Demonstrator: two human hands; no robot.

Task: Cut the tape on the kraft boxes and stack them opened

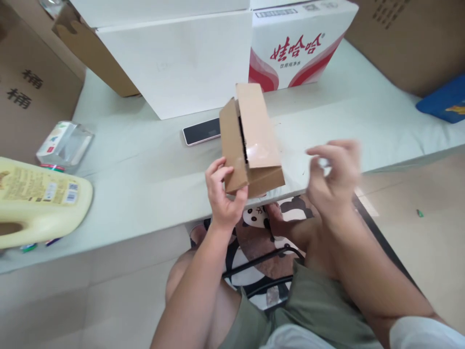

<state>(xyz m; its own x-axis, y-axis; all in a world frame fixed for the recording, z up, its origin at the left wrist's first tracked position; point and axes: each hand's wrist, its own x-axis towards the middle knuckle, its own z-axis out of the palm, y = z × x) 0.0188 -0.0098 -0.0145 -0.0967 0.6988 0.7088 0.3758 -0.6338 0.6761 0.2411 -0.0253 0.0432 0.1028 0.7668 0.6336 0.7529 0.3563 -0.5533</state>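
Observation:
A small brown cardboard box (258,131) is tilted up at the front of the table, its two top flaps parted by a narrow dark gap. Shiny clear tape seems to lie on the right flap. My left hand (225,196) grips the box's near left corner, thumb in front and fingers along the left flap. To the right of the box, apart from it, my right hand (336,174) is raised and blurred. Its thumb and index finger curl together around a small whitish bit that I cannot make out. What is inside the box is hidden.
Behind the box lies a phone (201,132) on the pale green table cover (145,179). White cartons (196,63) and a red-and-white carton (298,53) stand at the back. On the left are a yellow jug (43,201) and a clear plastic container (67,145); a blue package (445,99) sits right.

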